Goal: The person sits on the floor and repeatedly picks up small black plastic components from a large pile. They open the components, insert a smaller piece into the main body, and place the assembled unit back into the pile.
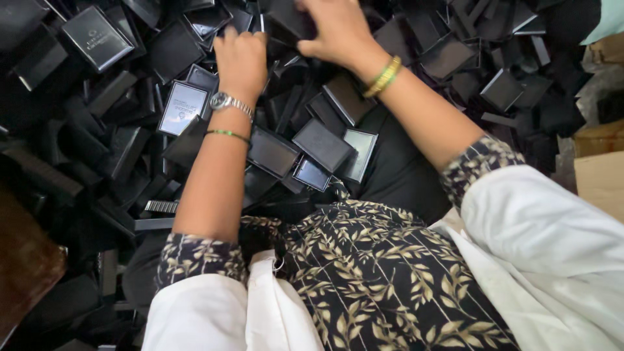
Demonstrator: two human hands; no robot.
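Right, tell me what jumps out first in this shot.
A huge heap of black boxes and lids fills the upper frame. Both hands dig into it at top centre: the left hand wears a silver watch, the right hand gold bangles.

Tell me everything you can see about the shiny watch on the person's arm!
The wristwatch sits on the wrist of the left hand. It looks like silver metal, with a round case and a linked band that wraps around the wrist. Its face points up and to the left, too small to read. A thin green bangle rings the forearm just below it, not touching it. The hand reaches down into a pile of black boxes, fingers curled, with the watch just above the boxes.
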